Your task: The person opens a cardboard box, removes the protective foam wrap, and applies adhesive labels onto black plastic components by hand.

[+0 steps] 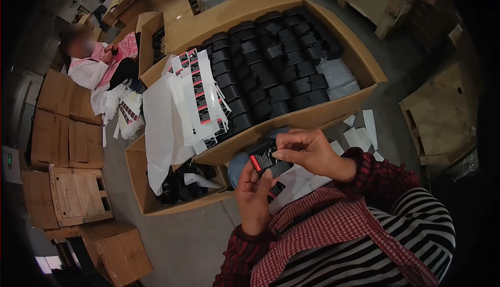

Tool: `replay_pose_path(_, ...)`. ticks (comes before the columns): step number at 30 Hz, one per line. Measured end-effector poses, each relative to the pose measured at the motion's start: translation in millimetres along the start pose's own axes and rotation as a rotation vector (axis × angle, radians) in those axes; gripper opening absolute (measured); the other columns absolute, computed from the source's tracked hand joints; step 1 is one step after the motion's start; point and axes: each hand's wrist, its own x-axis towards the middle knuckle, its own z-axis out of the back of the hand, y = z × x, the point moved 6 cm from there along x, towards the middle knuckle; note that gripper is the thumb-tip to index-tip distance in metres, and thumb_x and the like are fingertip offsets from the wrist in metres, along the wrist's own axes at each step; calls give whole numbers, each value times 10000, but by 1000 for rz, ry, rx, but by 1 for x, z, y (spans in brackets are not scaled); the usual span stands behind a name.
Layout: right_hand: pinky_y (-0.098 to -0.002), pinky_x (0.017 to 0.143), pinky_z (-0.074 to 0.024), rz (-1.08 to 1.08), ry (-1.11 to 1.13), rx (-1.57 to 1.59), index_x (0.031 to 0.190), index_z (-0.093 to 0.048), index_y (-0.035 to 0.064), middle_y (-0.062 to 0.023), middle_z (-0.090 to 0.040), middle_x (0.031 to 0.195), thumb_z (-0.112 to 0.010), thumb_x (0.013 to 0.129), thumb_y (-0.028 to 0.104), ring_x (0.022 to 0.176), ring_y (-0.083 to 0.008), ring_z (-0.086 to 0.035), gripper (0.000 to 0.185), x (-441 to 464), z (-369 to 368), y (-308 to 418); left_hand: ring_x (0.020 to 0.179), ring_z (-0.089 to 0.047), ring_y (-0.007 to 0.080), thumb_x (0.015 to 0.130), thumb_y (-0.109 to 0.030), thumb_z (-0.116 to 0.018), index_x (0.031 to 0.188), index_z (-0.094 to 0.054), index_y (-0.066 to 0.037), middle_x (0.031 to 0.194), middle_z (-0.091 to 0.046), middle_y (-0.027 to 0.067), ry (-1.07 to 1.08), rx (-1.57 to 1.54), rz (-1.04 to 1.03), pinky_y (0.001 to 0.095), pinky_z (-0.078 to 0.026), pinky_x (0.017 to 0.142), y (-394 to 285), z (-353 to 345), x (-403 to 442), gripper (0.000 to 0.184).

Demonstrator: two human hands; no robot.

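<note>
My left hand (253,198) is closed around a black plastic part (283,167), its thumb along the lower edge. A black label (264,160) with a red strip and white print lies on the part's face. Thumb and forefinger of my right hand (315,154) pinch together at the label's right edge. Whether they also grip the part cannot be seen. Just beyond my hands stands a large cardboard box (333,111) with rows of black plastic parts (260,73). Sheets of labels (200,91) lie over its left side.
A smaller box (182,204) with black pieces stands at the lower left. Paper scraps (363,137) litter the floor at right, near a wooden crate (440,110). Stacked cartons (52,141) stand at left. Another person (99,63) sits at the upper left.
</note>
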Motion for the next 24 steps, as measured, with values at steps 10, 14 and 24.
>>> replay_pose_path(10, -211, 570, -395, 42, -26, -96, 825, -629, -3, 25, -544, 728, -705, 828, 49, 672, -38, -473, 92, 0, 2, 0, 1031, -586, 113, 930, -45, -566, 1312, -467, -9, 1198, -603, 67, 3, 0, 0, 260, -514, 856, 2, 0, 1, 396)
replay_pose_path(14, -216, 559, -395, 12, -41, -126, 837, -632, 1, 19, -543, 706, -712, 817, 57, 647, -43, -471, 100, -1, 2, 2, 1025, -587, 110, 931, -50, -568, 1310, -464, -5, 1199, -602, 71, 12, -9, 2, 260, -516, 858, 3, 0, 1, 396)
replay_pose_path(24, -223, 549, -422, 69, -97, -214, 860, -642, 11, -11, -576, 719, -714, 797, 55, 625, -58, -500, 105, -3, 2, 6, 1039, -588, 127, 933, -36, -557, 1308, -456, 9, 1208, -595, 97, 14, -28, 2, 282, -518, 877, 3, -1, 2, 391)
